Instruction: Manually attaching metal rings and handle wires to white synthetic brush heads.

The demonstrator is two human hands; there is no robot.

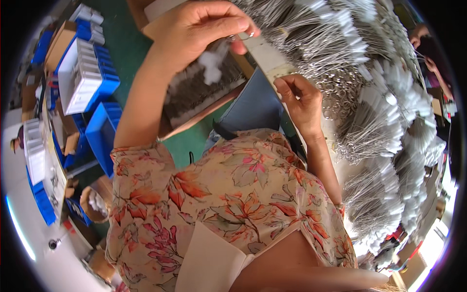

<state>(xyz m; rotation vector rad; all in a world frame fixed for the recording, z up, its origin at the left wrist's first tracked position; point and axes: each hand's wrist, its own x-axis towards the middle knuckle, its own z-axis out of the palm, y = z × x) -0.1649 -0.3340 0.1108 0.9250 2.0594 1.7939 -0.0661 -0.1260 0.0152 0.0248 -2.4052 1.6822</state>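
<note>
Two bare hands work in the upper half of the head view, above a floral-print blouse (pixel 228 194) that fills the lower centre. The surface beneath is a green-topped table (pixel 121 44), seen in the upper left and again as a strip at centre. To the right, heaps of thin metal wire pieces with white tags (pixel 369 97) spread in fans from the top edge down to the lower right. At the far upper right edge another person's hands (pixel 428 61) show, well apart.

The left hand (pixel 199 29), at upper centre, has its fingers bent close, thumb and fingertips pinched narrowly on a small metal ring piece (pixel 247 35) just above a shallow cardboard tray (pixel 204 92). The right hand (pixel 299 100), at centre right, is curled with fingertips drawn together at the edge of a pale card strip (pixel 272 61); whether it grips anything I cannot tell.

The tray holds dark rows of wire pieces with a white tuft on top. At upper left, blue plastic bins (pixel 104 82) hold white tagged bundles; more blue bins (pixel 99 136) sit below them.
</note>
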